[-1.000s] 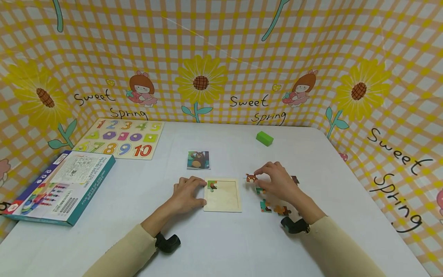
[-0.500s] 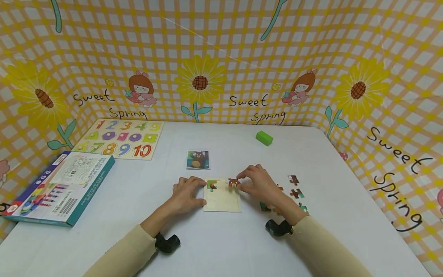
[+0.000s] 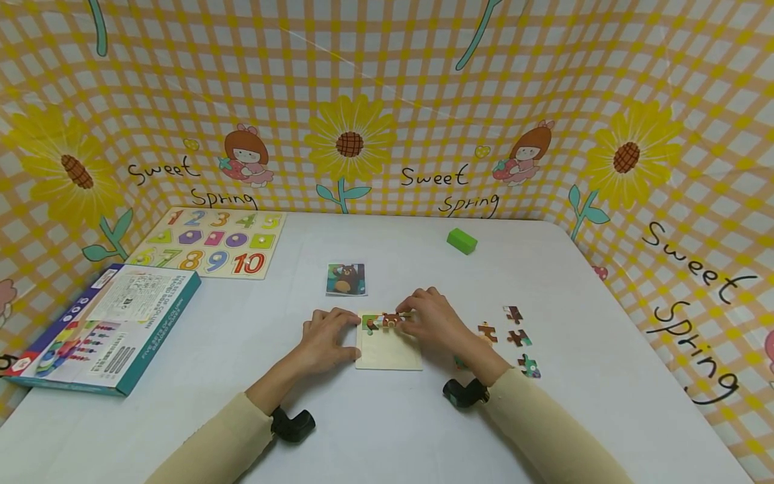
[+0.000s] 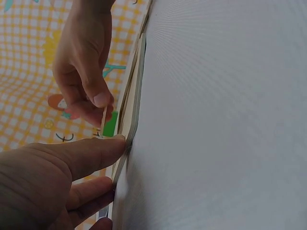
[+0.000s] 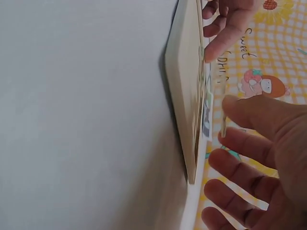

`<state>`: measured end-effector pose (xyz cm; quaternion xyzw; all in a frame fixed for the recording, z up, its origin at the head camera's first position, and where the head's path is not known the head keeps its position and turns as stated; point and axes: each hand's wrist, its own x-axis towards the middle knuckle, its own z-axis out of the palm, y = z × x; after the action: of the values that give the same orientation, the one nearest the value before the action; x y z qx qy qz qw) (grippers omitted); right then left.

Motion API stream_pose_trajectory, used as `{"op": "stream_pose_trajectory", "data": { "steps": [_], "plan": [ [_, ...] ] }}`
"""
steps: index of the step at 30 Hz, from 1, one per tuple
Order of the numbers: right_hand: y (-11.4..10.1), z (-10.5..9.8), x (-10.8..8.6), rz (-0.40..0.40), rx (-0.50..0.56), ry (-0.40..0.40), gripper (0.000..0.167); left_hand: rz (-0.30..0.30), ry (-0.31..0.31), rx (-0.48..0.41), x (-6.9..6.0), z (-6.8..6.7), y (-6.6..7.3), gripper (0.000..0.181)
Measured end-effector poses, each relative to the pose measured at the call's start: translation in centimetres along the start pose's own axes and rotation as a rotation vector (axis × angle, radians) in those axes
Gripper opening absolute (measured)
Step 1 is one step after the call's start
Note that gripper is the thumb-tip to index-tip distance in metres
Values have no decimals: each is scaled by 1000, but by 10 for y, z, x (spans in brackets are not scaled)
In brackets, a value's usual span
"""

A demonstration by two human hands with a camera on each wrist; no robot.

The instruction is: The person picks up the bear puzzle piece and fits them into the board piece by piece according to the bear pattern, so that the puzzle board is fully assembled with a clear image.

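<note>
Thumb and index finger of my right hand pinch a puzzle piece with a brown bear face over the top of a square wooden puzzle tray. In the right wrist view the pinched piece is seen edge-on, apart from the tray. One green and brown piece lies in the tray's upper left corner. My left hand touches the tray's left edge with thumb and fingertips; its thumb looks straight in the left wrist view.
Several loose puzzle pieces lie right of the tray, some partly behind my right forearm. A bear picture card lies beyond it. A green block stands at the back; a number board and a flat box are left.
My right hand has carried the bear-face piece leftward from beside the loose pieces to over the tray, next to the corner piece. My left hand has stayed at the tray's edge.
</note>
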<state>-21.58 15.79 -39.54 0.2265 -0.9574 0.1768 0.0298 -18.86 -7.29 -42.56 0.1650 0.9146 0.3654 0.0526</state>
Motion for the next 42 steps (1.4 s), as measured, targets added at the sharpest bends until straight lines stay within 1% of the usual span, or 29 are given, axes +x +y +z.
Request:
{"op": "stream_pose_trajectory", "data": {
  "steps": [6, 11, 16, 21, 33, 42],
  "plan": [
    [-3, 5, 5, 20, -30, -28, 26, -8, 1, -1, 1, 0, 0, 49],
    [-4, 7, 7, 16, -36, -28, 26, -7, -2, -7, 1, 1, -1, 49],
    [-4, 8, 7, 6, -45, -30, 25, 5, -1, -11, 0, 1, 0, 49],
    [-3, 8, 8, 13, -57, -43, 25, -10, 2, -14, 0, 1, 1, 49],
    [-4, 11, 10, 4, -123, -43, 24, 1, 6, -6, 1, 0, 0, 49],
    [-6, 11, 8, 34, -86, -56, 26, 11, 21, 10, 1, 1, 0, 48]
  ]
}}
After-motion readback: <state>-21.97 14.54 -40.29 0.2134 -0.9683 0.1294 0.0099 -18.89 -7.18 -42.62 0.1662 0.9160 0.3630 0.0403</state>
